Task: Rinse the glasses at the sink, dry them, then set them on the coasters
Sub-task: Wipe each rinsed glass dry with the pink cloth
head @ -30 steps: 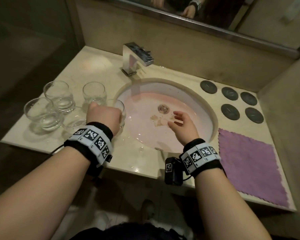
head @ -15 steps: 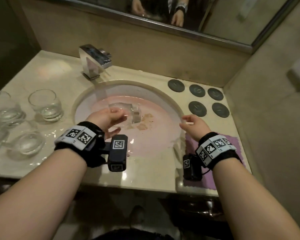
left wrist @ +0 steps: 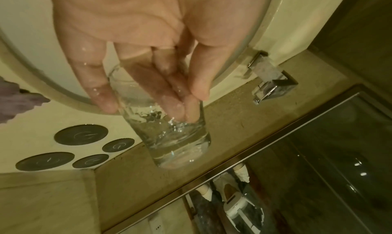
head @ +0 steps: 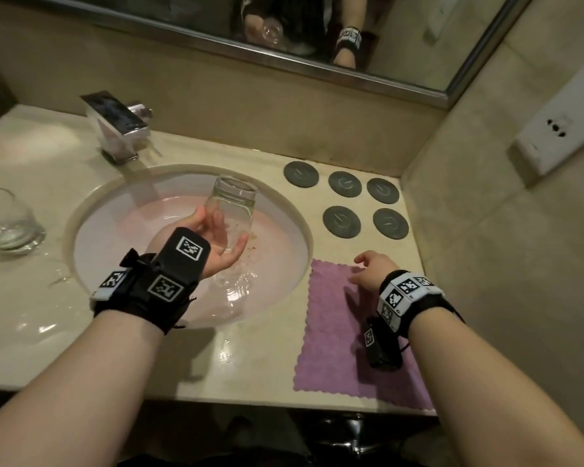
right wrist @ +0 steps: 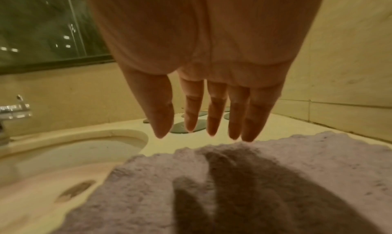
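My left hand (head: 216, 244) grasps wet glass (head: 231, 210), inverted over sink (head: 189, 298). My right hand (head: 371, 267) hovers over cloth (head: 334, 348), fingers released. Five coasters (head: 341, 220) bare. Judgement: first glass rinsed; drying, placing and remaining glasses (head: 7, 220) pending.

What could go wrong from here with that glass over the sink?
The left hand looks wet and its grip on the clear drinking glass is loose, so the glass may slip into the pink sink basin. The right hand hovers above the purple cloth, not yet holding it.
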Demonstrator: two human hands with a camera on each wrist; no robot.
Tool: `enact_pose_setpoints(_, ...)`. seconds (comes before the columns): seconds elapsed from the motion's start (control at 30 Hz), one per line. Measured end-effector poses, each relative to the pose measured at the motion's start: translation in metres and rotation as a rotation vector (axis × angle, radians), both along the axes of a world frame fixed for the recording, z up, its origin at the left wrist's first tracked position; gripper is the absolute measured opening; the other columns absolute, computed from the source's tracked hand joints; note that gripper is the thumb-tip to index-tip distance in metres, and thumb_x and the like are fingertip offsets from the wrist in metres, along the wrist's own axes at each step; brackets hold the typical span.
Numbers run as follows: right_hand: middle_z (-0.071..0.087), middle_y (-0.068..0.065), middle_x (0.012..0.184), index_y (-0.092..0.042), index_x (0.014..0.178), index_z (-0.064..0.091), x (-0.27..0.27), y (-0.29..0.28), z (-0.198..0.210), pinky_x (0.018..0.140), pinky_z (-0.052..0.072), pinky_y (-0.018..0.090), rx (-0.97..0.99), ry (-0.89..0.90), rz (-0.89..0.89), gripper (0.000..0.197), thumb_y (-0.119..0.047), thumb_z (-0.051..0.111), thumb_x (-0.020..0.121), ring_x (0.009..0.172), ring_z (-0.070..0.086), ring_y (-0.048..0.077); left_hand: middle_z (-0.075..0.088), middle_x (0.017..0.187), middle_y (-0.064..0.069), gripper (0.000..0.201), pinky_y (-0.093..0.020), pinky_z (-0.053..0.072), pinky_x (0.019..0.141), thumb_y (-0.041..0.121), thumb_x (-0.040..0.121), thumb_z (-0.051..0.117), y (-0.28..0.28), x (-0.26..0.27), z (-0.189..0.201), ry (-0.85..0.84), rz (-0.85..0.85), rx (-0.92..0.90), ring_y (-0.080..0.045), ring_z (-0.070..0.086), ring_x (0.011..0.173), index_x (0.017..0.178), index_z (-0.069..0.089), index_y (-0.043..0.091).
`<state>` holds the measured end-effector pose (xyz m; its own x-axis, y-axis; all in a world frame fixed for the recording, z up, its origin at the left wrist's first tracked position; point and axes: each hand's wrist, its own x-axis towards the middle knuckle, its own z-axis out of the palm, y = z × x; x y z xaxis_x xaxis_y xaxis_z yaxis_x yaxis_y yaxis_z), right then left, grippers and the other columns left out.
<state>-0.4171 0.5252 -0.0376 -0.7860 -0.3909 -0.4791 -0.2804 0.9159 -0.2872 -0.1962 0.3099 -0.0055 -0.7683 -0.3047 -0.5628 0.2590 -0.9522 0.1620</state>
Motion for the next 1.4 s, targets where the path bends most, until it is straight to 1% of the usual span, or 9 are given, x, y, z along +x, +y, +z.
enact_pose_setpoints(0.1, 0.049, 0.010, 0.134, -0.019, 0.134, 0.046, -0.005, 0.005, 0.000, 0.099, 0.044, 0.037, 0.062, 0.056, 0.044, 0.064, -0.020, 0.075, 0.076, 0.119, 0.052, 0.029, 0.071, 0.077, 0.008, 0.025, -0.046, 0.053, 0.081, 0.009, 0.054, 0.084, 0.004, -0.002, 0.004, 0.016, -0.106, -0.089, -0.007, 0.068, 0.067, 0.077, 0.075, 0.014)
enact_pose_setpoints(0.33, 0.048, 0.004, 0.134, -0.026, 0.134, 0.041, -0.008, 0.016, -0.011, 0.114, 0.010, 0.051, 0.323, 0.196, 0.251, 0.069, -0.047, 0.071, 0.076, 0.130, 0.039, 0.026, 0.069, 0.080, 0.006, 0.012, -0.044, 0.054, 0.086, 0.021, 0.076, 0.065, 0.004, -0.003, 0.009, -0.138, -0.246, -0.264, -0.006, 0.067, 0.068, 0.083, 0.073, 0.014)
enact_pose_setpoints(0.57, 0.063, 0.010, 0.113, -0.011, 0.111, 0.059, -0.004, 0.007, 0.000, 0.094, 0.032, 0.034, 0.399, 0.077, 0.257, 0.038, -0.042, 0.045, 0.095, 0.109, 0.056, 0.028, 0.070, 0.075, 0.004, 0.009, -0.042, 0.054, 0.085, 0.019, 0.075, 0.064, 0.001, -0.003, 0.012, -0.233, -0.324, -0.323, -0.006, 0.068, 0.067, 0.076, 0.072, 0.013)
enact_pose_setpoints(0.7, 0.061, 0.019, 0.108, 0.000, 0.108, 0.061, -0.005, 0.002, 0.047, 0.078, 0.038, 0.028, 0.107, -0.023, 0.100, 0.039, -0.031, 0.038, 0.100, 0.093, 0.054, 0.026, 0.070, 0.071, 0.003, 0.016, -0.047, 0.054, 0.080, 0.018, 0.074, 0.065, 0.003, -0.007, 0.013, -0.223, -0.343, -0.334, -0.007, 0.069, 0.064, 0.089, 0.066, 0.014)
enact_pose_setpoints(0.87, 0.064, 0.010, 0.087, -0.008, 0.094, 0.060, 0.011, -0.017, 0.110, 0.070, 0.049, 0.033, -0.769, -0.476, -0.443, 0.031, -0.034, 0.044, 0.099, 0.078, 0.061, 0.024, 0.072, 0.072, 0.004, 0.015, -0.044, 0.054, 0.077, 0.017, 0.071, 0.064, 0.002, -0.008, 0.026, -0.173, -0.351, -0.375, -0.006, 0.069, 0.064, 0.085, 0.068, 0.015)
enact_pose_setpoints(1.07, 0.052, 0.018, 0.135, -0.012, 0.135, 0.047, 0.067, -0.067, 0.133, 0.101, 0.044, 0.044, -1.264, -1.028, -0.224, 0.059, -0.051, 0.027, 0.094, 0.122, 0.052, 0.030, 0.070, 0.068, 0.002, 0.012, -0.042, 0.047, 0.087, 0.016, 0.079, 0.059, -0.003, 0.005, 0.052, -0.157, -0.328, -0.470, -0.007, 0.068, 0.059, 0.077, 0.070, 0.010)
enact_pose_setpoints(1.23, 0.059, 0.024, 0.120, 0.005, 0.121, 0.058, 0.087, -0.092, 0.115, 0.096, 0.049, 0.040, -1.445, -1.417, -0.117, 0.053, -0.007, 0.063, 0.069, 0.106, 0.061, 0.031, 0.070, 0.064, -0.003, 0.039, -0.038, 0.058, 0.062, 0.016, 0.089, 0.046, -0.018, 0.027, 0.067, -0.027, -0.263, -0.474, -0.016, 0.069, 0.058, 0.061, 0.073, 0.010)
enact_pose_setpoints(1.3, 0.064, 0.021, 0.111, 0.004, 0.119, 0.059, 0.090, -0.104, 0.109, 0.088, 0.054, 0.035, -1.476, -1.428, -0.111, 0.049, 0.004, 0.057, 0.070, 0.098, 0.064, 0.027, 0.072, 0.067, -0.002, 0.017, -0.041, 0.055, 0.073, 0.015, 0.081, 0.054, -0.025, 0.035, 0.072, -0.047, -0.228, -0.477, -0.013, 0.069, 0.058, 0.075, 0.070, 0.012)
enact_pose_setpoints(1.4, 0.072, 0.007, 0.090, -0.005, 0.110, 0.059, 0.103, -0.124, 0.114, 0.071, 0.058, 0.031, -1.392, -0.989, -0.075, 0.030, 0.005, 0.047, 0.084, 0.082, 0.067, 0.018, 0.072, 0.071, 0.002, 0.017, -0.046, 0.049, 0.086, 0.013, 0.070, 0.060, -0.037, 0.042, 0.074, -0.117, -0.207, -0.529, -0.009, 0.069, 0.061, 0.087, 0.062, 0.016)
